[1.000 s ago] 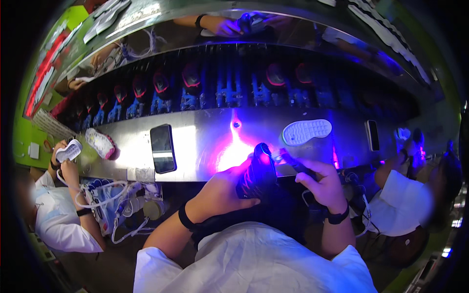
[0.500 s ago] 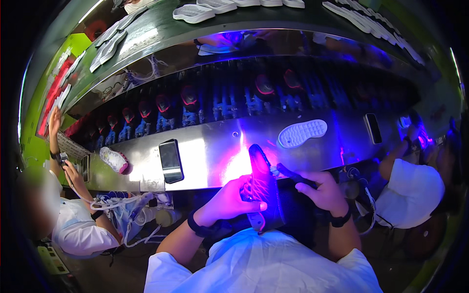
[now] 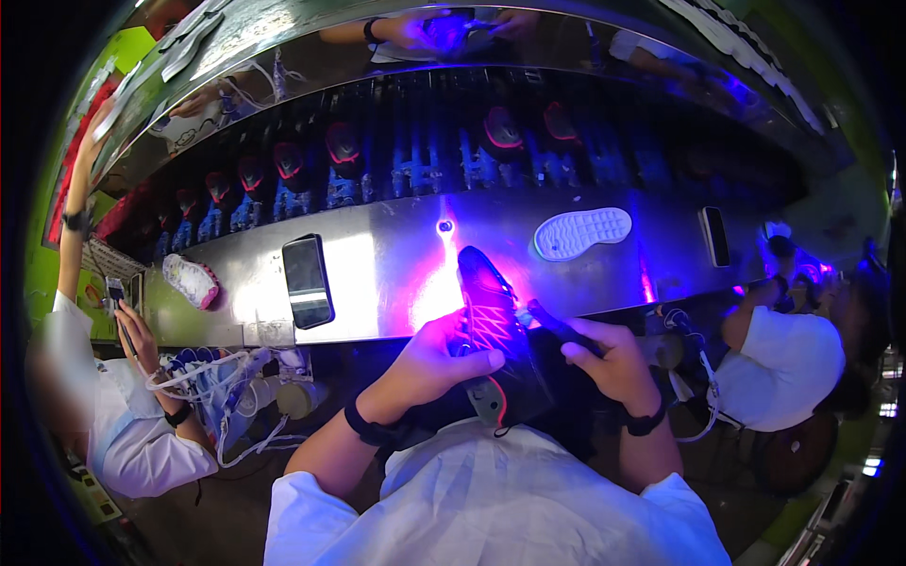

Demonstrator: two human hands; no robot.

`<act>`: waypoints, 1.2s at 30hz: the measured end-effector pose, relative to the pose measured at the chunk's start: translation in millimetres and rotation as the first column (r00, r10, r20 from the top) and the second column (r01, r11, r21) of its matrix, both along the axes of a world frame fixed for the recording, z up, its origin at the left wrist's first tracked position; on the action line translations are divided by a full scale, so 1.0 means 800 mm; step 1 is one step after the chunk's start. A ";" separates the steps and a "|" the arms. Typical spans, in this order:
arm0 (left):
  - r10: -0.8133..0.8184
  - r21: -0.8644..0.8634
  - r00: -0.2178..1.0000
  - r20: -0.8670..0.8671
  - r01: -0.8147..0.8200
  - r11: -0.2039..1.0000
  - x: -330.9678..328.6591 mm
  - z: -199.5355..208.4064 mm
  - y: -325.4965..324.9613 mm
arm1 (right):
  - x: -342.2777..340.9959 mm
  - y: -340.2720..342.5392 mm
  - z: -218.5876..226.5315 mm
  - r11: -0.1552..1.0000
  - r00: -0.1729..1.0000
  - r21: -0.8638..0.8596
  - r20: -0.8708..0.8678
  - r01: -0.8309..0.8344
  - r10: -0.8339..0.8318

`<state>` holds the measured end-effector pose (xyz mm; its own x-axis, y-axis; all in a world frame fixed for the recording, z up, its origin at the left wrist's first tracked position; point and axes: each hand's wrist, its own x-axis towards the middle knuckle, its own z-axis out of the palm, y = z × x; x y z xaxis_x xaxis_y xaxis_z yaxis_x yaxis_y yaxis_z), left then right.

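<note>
My left hand (image 3: 436, 366) is closed round a dark shoe upper (image 3: 489, 316) with laces that look pink under the violet light. Its toe points away from me over the metal table's near edge, and its heel, with a red-edged collar, is close to my shirt. In my right hand (image 3: 612, 357) is a dark-handled brush (image 3: 559, 326). The pale tip of the brush is at the right side of the shoe, near the forefoot; whether it touches cannot be made out. Part of the shoe is hidden behind my left fingers.
On the metal table (image 3: 377, 255) lie a white shoe sole (image 3: 583, 234), a phone (image 3: 308, 281), another phone (image 3: 714, 236) and a white-and-pink shoe (image 3: 191, 281). Behind runs a rack with several dark shoe uppers (image 3: 342, 143). Co-workers sit at left (image 3: 142, 424) and right (image 3: 785, 368).
The shoe has rolled in my left hand, so its laced top now faces up. My right hand with the brush stays at its right side. The view has tilted down.
</note>
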<state>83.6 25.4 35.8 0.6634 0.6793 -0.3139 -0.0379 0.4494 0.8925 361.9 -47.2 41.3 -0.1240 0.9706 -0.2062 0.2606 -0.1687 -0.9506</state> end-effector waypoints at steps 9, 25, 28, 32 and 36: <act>0.145 0.157 0.989 -0.034 -0.138 0.978 -0.013 -0.023 0.019 | 0.036 -0.011 0.008 0.978 0.973 0.008 0.097 -0.209 0.207; 0.157 -0.402 0.988 0.012 -0.139 0.905 0.004 -0.016 -0.030 | 0.030 -0.065 0.010 0.942 0.927 0.329 0.370 -0.070 -0.061; 0.162 -0.561 0.984 0.079 -0.091 0.823 0.000 -0.025 -0.047 | 0.026 -0.057 0.030 0.919 0.909 0.375 0.414 -0.117 -0.053; 0.294 -0.679 0.940 0.175 -0.101 0.727 -0.001 -0.031 -0.060 | 0.027 -0.041 0.052 0.900 0.887 0.396 0.461 -0.181 -0.024; 0.392 -0.833 0.866 0.310 0.048 0.552 -0.019 -0.053 -0.059 | 0.012 -0.022 0.052 0.889 0.865 0.394 0.502 -0.233 0.004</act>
